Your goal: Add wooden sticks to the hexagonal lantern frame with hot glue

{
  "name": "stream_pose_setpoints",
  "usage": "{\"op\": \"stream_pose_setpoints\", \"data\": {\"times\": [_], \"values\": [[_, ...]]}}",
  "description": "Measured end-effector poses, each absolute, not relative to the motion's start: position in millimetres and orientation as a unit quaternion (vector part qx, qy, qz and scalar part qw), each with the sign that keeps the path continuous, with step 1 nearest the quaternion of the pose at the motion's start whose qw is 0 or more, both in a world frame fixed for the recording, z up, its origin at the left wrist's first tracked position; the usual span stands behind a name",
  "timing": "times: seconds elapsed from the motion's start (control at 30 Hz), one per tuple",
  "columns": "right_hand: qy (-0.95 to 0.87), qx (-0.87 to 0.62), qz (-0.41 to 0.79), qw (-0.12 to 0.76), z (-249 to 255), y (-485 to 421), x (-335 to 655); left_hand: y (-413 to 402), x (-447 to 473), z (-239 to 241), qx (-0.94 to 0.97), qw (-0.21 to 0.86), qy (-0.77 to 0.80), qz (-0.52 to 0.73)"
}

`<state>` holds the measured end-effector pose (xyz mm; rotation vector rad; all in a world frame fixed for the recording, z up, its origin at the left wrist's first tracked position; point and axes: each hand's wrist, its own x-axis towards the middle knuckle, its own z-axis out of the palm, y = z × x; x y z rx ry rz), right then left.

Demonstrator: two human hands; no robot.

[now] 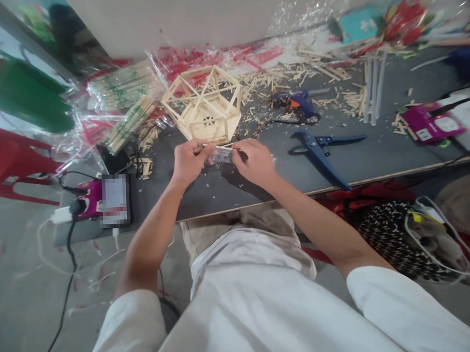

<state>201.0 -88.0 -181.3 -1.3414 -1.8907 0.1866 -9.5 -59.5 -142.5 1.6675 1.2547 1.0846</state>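
My left hand (190, 159) and my right hand (253, 161) are closed in pinches, close together over the front of the grey table. Between them a small clear ruler (223, 155) with dark markings lies along a thin wooden stick (222, 145). The left fingers grip the stick and ruler at one end; the right fingers pinch the other end, partly hiding it. Just beyond my hands stands an open frame (228, 126) glued from wooden sticks, with a flat slatted base. Right of my hands rests a blue pipe cutter (321, 157).
A blue glue gun (304, 104) lies behind the cutter, amid scattered stick offcuts. Clear glue sticks (375, 89) are further right. Purple power strips (433, 122) and a phone (115, 200) sit near the ends. Packaged sticks (126, 85) and a red stool (16, 163) are at left.
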Motion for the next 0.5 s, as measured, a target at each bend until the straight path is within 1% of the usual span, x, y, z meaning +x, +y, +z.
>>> {"op": "stream_pose_setpoints", "data": {"times": [0.5], "values": [[-0.744, -0.516, 0.078, 0.417, -180.7, -88.9, 201.6, -61.8, -8.6, -138.9, 0.645, 0.392, 0.498, 0.427]]}}
